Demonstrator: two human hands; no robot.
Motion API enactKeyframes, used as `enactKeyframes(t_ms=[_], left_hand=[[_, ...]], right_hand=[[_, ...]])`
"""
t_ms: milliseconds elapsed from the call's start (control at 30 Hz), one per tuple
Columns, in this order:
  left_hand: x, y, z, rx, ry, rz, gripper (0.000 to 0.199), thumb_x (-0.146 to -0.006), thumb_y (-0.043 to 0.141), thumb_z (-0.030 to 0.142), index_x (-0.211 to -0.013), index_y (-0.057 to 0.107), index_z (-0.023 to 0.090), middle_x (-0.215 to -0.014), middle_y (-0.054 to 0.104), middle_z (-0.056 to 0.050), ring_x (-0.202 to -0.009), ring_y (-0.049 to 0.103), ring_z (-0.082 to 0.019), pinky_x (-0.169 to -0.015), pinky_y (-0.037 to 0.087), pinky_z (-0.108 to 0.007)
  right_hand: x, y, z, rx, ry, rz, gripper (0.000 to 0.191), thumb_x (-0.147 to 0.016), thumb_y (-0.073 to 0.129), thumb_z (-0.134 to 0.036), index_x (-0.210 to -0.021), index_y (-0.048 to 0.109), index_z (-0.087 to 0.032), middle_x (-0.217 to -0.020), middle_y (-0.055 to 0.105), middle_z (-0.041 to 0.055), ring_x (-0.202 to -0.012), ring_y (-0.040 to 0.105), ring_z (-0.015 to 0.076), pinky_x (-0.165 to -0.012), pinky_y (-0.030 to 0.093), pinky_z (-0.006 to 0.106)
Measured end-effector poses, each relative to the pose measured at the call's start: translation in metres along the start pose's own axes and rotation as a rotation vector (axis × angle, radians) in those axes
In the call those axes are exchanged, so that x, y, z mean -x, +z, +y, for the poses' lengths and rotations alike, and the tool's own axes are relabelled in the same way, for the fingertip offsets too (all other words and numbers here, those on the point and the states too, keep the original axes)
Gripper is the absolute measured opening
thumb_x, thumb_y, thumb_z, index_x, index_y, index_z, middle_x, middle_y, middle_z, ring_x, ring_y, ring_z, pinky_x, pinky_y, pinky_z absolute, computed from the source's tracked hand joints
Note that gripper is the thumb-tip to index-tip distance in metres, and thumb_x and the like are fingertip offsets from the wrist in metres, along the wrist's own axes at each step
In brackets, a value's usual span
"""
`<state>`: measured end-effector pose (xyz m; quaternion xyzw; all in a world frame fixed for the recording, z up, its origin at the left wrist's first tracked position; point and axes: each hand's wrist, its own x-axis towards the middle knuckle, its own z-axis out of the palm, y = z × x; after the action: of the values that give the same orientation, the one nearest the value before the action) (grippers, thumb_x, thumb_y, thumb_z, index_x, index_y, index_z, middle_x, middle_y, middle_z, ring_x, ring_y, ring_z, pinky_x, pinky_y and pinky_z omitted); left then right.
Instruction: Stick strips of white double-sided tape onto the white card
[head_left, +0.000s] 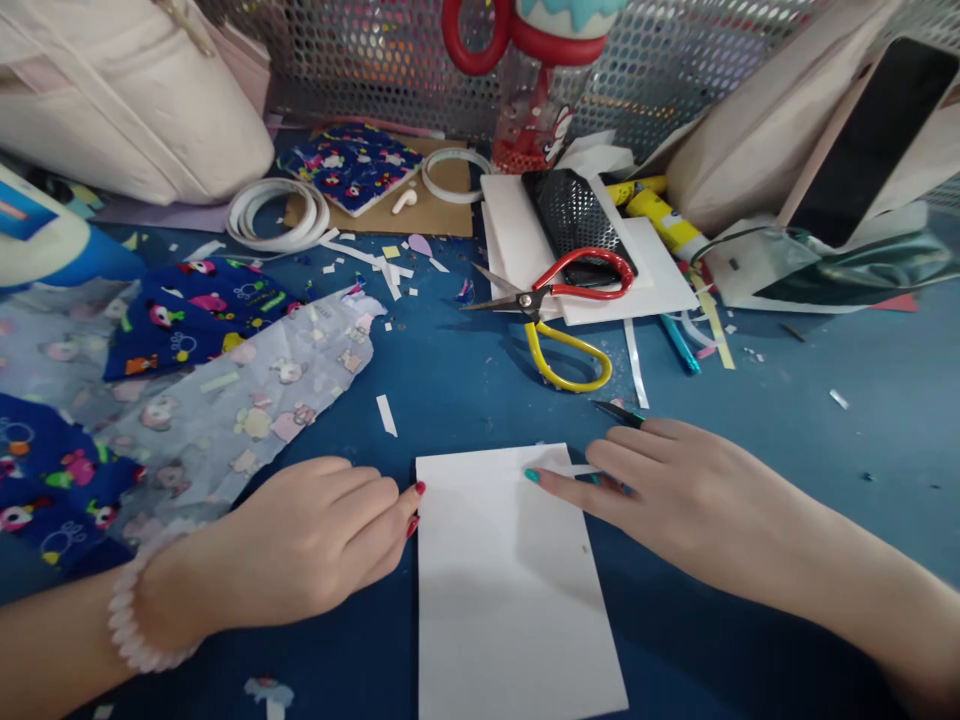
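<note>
A white rectangular board (pixel 510 600) lies on the blue table in front of me. My left hand (pixel 322 535), with a beaded bracelet at the wrist, has its fingers curled together and the fingertips at the board's upper left edge. My right hand (pixel 675 480) reaches in from the right, its index fingertip on a thin white strip (pixel 562 468) across the top of the board. A dark pen-like cutter (pixel 621 412) sticks out from the curled fingers of that hand, its pointed end toward the left.
Scissors (pixel 566 290) with red and yellow handles lie beyond the board, near a black phone (pixel 581 220) on white cards. Patterned fabric (pixel 202 310) and tape rolls (pixel 277 215) are at left. A cup (pixel 532 90) and bags stand behind.
</note>
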<state>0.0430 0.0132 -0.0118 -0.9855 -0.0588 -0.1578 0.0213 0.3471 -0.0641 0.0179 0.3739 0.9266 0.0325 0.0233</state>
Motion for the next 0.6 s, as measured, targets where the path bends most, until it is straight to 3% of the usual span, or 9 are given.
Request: enactKeyframes(t_ms=[600], left_hand=[[0.004, 0.001, 0.000, 0.006, -0.002, -0.042, 0.023, -0.093, 0.044, 0.007, -0.085, 0.065, 0.011, -0.064, 0.059, -0.001, -0.057, 0.055, -0.016, -0.051, 0.036, -0.033]], right_hand=[[-0.002, -0.002, -0.012, 0.088, 0.041, -0.010, 0.041, -0.085, 0.040, -0.004, -0.120, 0.055, -0.020, -0.073, 0.052, 0.0014, -0.063, 0.046, 0.0208, -0.063, 0.023, 0.034]])
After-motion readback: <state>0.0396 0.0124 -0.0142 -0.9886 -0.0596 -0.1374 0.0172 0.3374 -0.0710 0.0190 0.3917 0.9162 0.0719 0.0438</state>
